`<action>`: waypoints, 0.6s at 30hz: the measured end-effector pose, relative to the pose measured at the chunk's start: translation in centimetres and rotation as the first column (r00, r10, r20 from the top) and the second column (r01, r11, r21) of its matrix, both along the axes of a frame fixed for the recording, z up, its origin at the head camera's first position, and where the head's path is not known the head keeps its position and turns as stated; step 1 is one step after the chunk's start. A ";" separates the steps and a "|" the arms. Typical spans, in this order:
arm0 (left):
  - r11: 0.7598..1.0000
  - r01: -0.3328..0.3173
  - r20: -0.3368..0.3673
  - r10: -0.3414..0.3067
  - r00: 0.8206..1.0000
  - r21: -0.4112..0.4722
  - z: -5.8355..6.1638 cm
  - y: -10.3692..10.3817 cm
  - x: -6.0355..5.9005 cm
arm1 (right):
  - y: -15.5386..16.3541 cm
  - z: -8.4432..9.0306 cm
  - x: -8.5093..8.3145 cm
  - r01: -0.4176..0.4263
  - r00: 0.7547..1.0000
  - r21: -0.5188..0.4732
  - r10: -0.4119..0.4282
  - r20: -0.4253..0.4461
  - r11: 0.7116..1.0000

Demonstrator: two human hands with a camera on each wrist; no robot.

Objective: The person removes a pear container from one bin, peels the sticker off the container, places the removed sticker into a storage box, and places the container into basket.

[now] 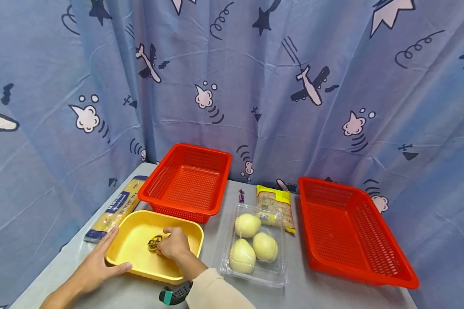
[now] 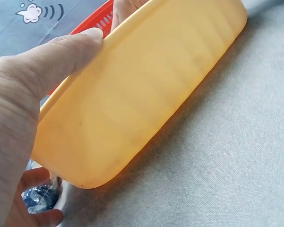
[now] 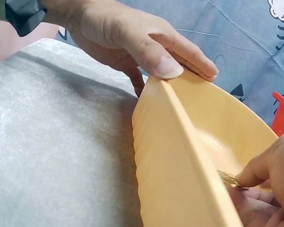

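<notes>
A yellow plastic basin (image 1: 139, 262) stands at the table's front left. My left hand (image 1: 94, 266) holds its near left corner; the thumb (image 2: 92, 40) lies over the rim and the fingers spread along the outside. My right hand (image 1: 174, 243) reaches down into the basin. Its thumb and fingers pinch a small round black-and-gold packet (image 1: 154, 243) close over the basin floor. In the right wrist view only a gold edge of the packet (image 3: 228, 178) shows between the fingers, and the basin wall hides part of that hand.
Behind the basin stands a red basket (image 1: 191, 184), with a long yellow-and-blue pasta packet (image 1: 120, 204) left of it. To the right lie a clear box of pale round fruit (image 1: 255, 277), a small purple candy (image 1: 241, 195), a yellow-topped bag (image 1: 284, 197) and another red basket (image 1: 332, 227).
</notes>
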State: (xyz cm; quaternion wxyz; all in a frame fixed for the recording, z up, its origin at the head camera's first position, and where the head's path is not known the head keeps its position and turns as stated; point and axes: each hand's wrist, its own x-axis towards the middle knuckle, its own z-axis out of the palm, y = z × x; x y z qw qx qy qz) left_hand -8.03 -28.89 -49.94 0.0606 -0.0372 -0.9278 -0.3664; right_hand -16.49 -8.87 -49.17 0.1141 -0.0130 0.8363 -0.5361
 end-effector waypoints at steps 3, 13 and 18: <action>1.000 0.002 -0.006 -0.001 1.000 0.002 0.0 0.0 0.0 | 0.2 0.1 -0.1 0.012 0.999 0.085 -0.008 -0.047 0.996; 1.000 0.004 -0.009 -0.004 1.000 0.004 0.2 0.1 0.1 | 0.4 0.2 0.0 0.020 0.994 0.181 0.001 -0.113 0.983; 1.000 0.006 -0.017 -0.006 1.000 0.004 0.1 0.0 0.1 | 0.5 0.4 0.1 0.033 0.993 0.183 -0.012 -0.118 0.983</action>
